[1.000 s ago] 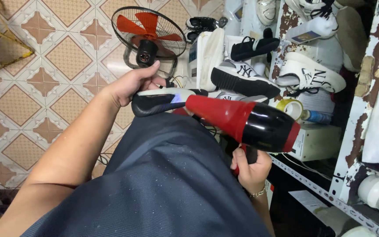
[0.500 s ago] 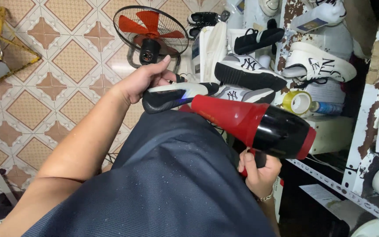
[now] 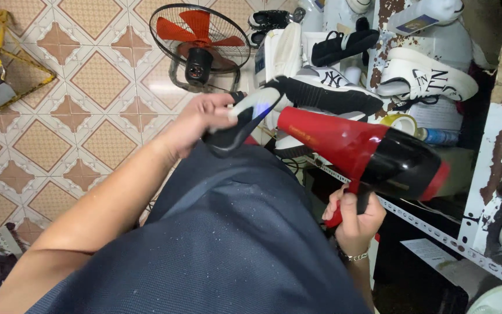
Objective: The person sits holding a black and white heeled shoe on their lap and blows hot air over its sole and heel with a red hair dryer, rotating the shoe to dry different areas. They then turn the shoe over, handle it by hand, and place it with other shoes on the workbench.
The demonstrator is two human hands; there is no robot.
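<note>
The left hand grips a black-and-white sneaker, fingers wrapped around it. The right hand clasps a red-and-black hair dryer by its handle, nozzle just beside the sneaker.

Shoe partly behind left hand, dryer handle inside right hand

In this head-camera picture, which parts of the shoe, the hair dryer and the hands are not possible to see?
- Shoe, head view: its rear part is hidden under the left hand; the sole is turned away.
- Hair dryer, head view: its handle is wrapped by the right hand, so any switch is hidden.
- Dryer nozzle opening: faces the shoe, not visible.
- Person's lap: dark cloth hides what lies beneath it.
- Fan: blades blurred; whether it spins cannot be told.
</note>
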